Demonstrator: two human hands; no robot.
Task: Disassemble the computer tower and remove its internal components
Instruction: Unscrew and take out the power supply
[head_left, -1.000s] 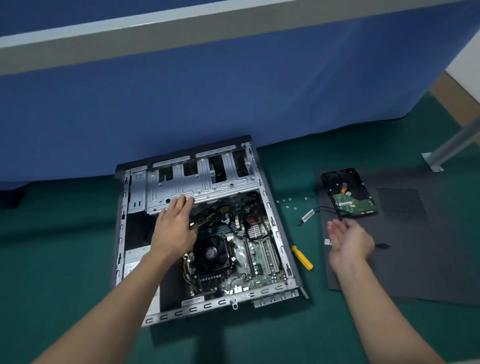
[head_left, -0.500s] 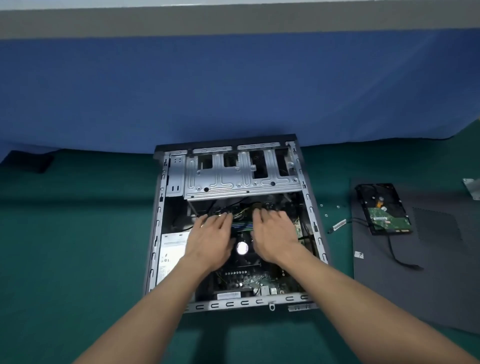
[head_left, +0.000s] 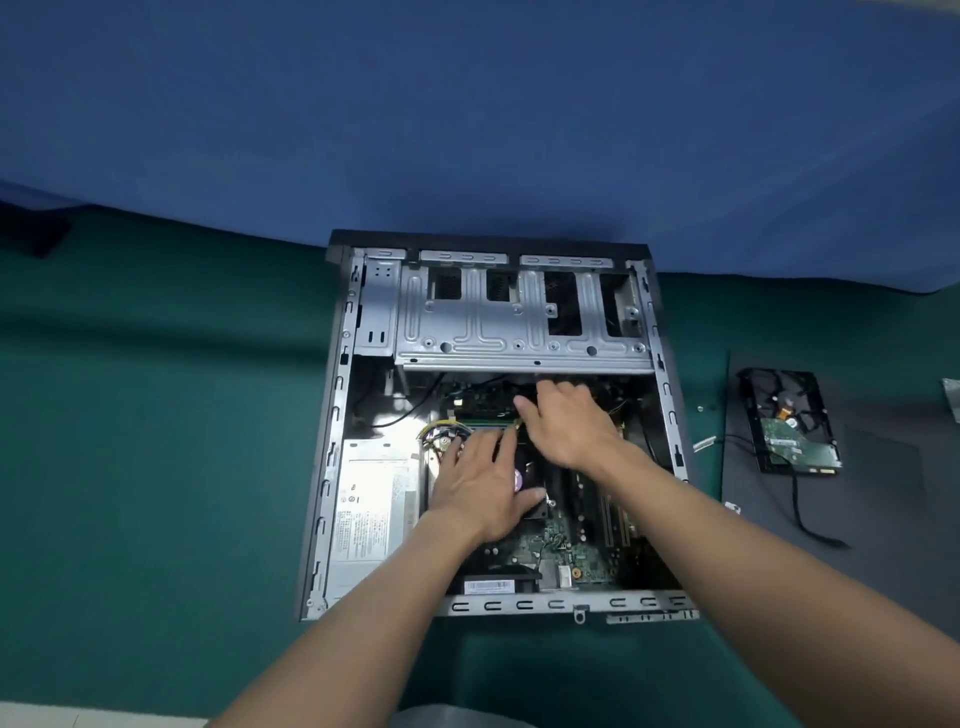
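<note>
The open computer tower (head_left: 332, 441) lies on its side on the green floor. Its silver drive cage (head_left: 519, 332) spans the far end and the power supply (head_left: 371, 514) sits at the left. The green motherboard (head_left: 576, 556) fills the middle. My left hand (head_left: 480, 488) rests flat on the black CPU fan (head_left: 530, 483), fingers near the yellow and black wires (head_left: 439, 431). My right hand (head_left: 563, 421) reaches past it toward the far edge of the board, fingers curled down among dark cables; what they hold is hidden.
A removed hard drive (head_left: 789, 421) with its cable lies on the dark side panel (head_left: 883, 519) right of the case. Small screws (head_left: 700, 408) lie between case and panel. A blue partition (head_left: 467, 130) stands behind the case.
Both hands have gone into the case: the right came over from beside the hard drive. Since half a second ago the right hand has moved further in and the left has shifted onto the fan.
</note>
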